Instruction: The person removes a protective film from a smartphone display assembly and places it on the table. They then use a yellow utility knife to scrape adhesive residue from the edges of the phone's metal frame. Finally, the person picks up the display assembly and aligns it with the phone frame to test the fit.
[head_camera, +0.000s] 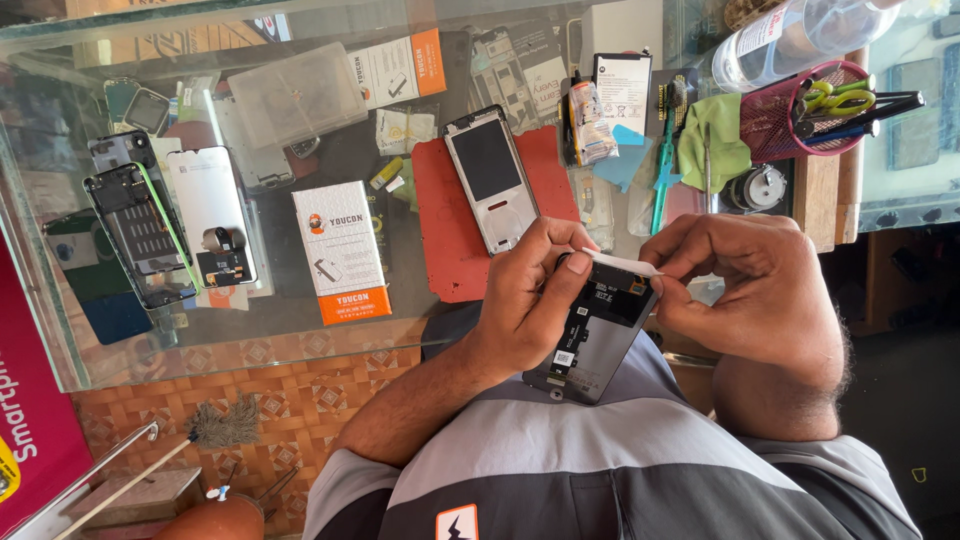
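Note:
My left hand (530, 300) grips an opened phone (590, 345) with its back removed, dark boards and a grey plate showing, held over my lap. The thumb presses near the phone's top edge. My right hand (760, 290) pinches one end of a thin white strip (625, 263) that lies along the phone's top edge. Just beyond my hands, a silver phone frame (490, 175) with a dark screen area lies on a red mat (445, 250) on the glass counter.
The glass counter (60, 330) carries a white and orange box (340, 250), opened phones (140, 230), a clear plastic case (295, 95), a green cloth (715, 140), a pink mesh holder (780, 125) with scissors, and a bottle (790, 35). A brush (225, 425) lies below.

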